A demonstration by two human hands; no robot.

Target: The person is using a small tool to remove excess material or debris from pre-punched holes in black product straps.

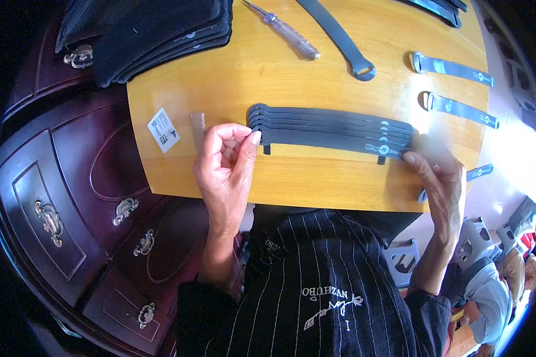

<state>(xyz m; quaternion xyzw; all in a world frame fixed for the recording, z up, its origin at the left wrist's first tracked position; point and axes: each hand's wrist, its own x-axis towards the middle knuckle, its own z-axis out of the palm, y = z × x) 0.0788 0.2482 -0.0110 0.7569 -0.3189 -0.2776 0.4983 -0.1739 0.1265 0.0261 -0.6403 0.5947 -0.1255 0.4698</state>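
Observation:
A fanned stack of dark hook-and-loop straps (321, 132) lies crosswise near the front of the yellow wooden table, its layers slightly stepped, with rounded slotted ends at the left and pale print at the right. My left hand (225, 163) pinches the nearest strap's left end between thumb and finger. At the other end, my right hand (445, 184) has its thumb on the strap's corner, fingers curled behind. Two short black tabs stick out below the stack's front edge. A small brownish strip (198, 126) lies beside my left hand.
The wooden table (208, 95) also bears a screwdriver (292, 37), a single dark strap (336, 38), a white label card (164, 131) and folded dark fabric (167, 44). Looped straps (455, 68) lie along the right edge. Dark drawers (47, 220) stand at left, plastic stools (476, 238) at right.

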